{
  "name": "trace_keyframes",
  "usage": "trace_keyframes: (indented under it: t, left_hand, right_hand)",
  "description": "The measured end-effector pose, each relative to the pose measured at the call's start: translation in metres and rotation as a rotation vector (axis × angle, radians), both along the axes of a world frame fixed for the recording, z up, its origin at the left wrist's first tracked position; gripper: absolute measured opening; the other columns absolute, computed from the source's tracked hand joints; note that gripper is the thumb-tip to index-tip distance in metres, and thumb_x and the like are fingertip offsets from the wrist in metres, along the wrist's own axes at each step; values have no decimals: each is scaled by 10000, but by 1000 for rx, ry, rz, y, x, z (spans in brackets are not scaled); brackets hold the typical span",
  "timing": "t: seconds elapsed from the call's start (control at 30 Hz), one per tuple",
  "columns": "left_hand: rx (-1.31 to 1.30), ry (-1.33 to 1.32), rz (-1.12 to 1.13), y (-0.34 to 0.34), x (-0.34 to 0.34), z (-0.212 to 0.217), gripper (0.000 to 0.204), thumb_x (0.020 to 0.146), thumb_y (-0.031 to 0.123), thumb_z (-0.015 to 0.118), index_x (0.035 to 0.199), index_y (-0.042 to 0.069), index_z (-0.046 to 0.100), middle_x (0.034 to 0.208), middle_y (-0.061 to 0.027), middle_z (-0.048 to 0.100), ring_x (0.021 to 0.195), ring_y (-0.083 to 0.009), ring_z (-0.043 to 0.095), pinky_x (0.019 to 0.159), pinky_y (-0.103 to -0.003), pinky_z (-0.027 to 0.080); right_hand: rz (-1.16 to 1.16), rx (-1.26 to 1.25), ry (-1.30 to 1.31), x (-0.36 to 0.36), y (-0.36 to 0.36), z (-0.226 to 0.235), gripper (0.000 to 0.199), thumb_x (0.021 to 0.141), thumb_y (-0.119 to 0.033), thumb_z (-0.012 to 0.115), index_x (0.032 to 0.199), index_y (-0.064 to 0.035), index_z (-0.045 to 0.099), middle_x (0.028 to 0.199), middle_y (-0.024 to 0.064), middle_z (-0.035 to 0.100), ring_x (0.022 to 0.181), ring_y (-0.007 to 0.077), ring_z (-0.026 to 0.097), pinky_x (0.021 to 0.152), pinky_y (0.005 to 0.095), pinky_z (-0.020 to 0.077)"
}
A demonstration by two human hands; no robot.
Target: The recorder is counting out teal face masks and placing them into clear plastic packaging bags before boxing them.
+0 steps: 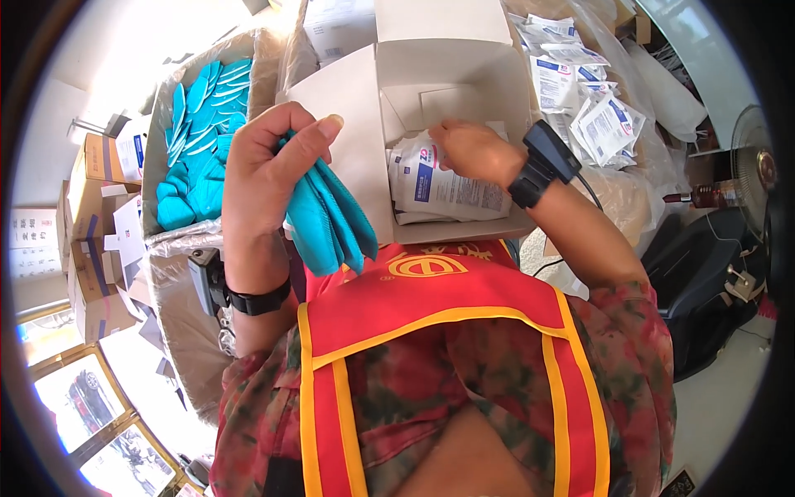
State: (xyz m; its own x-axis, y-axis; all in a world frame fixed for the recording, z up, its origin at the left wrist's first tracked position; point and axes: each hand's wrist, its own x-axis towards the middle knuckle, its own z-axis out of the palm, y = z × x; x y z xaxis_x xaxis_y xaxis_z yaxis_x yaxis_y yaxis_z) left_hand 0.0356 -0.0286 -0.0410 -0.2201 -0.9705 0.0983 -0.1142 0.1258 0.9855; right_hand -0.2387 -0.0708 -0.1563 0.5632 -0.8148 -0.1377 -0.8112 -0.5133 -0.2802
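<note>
My left hand [273, 157] is closed around several teal folded fabric pieces [327, 219], shaped like flat-folded masks, which hang down from it beside the box. In front of me stands an opened white cardboard box [331, 116] with its flaps folded out. Inside lies a stack of white printed packets [451, 195] with blue and pink marks. My right hand [476, 151] reaches into the box, its fingers curled at the upper part of the front packet; the fingertips are partly hidden.
To the left, a lined carton [153, 195] holds many more teal pieces [203, 99]. Loose white packets [609, 124] fill a plastic-lined container at the right. Brown cartons [91, 215] are stacked at far left. A fan [758, 161] and a black chair [696, 273] stand at right.
</note>
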Motion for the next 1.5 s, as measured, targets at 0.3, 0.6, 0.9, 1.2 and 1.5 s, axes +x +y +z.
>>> trace_keyframes:
  t: [0.3,0.6,0.9,1.2,1.5]
  left_hand:
    - [29,4,23,4,-4,-3,228,876,161,666,702,53,566,619,-14,563,532,-43,449,497,-199,322]
    - [71,0,-6,0,-2,-9,186,829,134,729,722,41,609,637,18,577,578,-31,487,514,-198,357]
    - [-82,-347,-288,4,-29,-4,177,783,114,751,914,23,674,764,1,604,703,-70,528,643,-235,420]
    - [-442,-296,-96,7,-48,-7,163,745,98,767,858,12,687,878,-83,630,747,-151,592,648,-285,455]
    - [-418,-247,-9,13,-59,4,119,763,58,735,827,16,643,710,-39,607,613,-108,541,564,-234,427]
  right_hand:
    - [-16,-16,-74,5,8,13,323,731,-57,725,1022,-16,591,1015,163,635,1036,343,573,876,418,459]
    - [2,-47,-331,8,54,33,291,753,25,679,1000,-94,584,971,97,549,932,326,562,795,391,462]
    - [-6,-173,-493,0,74,112,292,781,75,600,1013,-102,600,893,93,500,810,297,549,683,373,452]
    - [66,-255,-576,-11,70,125,303,776,71,572,1031,-91,592,961,93,581,903,313,569,757,390,469]
    - [-19,-19,-864,-18,59,130,274,787,-22,670,1039,-56,567,929,89,606,867,310,576,783,360,465]
